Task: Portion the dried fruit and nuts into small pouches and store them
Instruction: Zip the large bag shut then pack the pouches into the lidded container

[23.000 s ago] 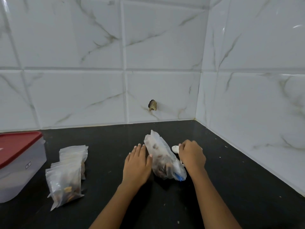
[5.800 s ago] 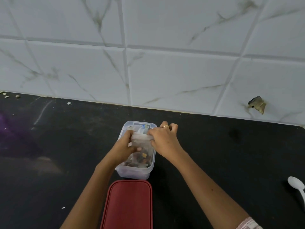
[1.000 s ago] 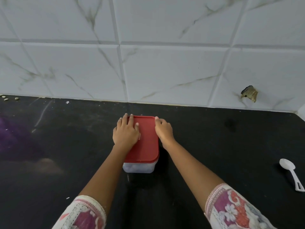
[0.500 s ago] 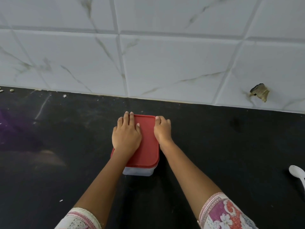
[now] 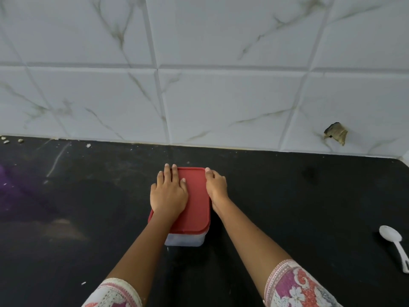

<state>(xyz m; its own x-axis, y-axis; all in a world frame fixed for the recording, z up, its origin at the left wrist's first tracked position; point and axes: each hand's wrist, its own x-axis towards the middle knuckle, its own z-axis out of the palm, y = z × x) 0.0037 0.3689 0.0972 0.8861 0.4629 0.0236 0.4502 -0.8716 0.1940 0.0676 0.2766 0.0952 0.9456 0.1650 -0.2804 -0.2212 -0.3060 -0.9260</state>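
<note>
Red lid (image 5: 195,202) now on frosted box (image 5: 186,240), hands (image 5: 169,196) (image 5: 217,187) pressing

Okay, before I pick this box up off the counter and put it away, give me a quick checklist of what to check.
1. Red lid on the clear container: ok, it covers the top.
2. Lid snapped down all round: cannot tell; the hands hide part of the rim.
3. Hold on the box: ok; the left hand lies flat on the lid and the right hand grips its right edge.
4. Pouches inside: cannot tell; the lid hides them.
5. White spoon out of the way: ok; it lies apart, far right on the black counter.
</note>
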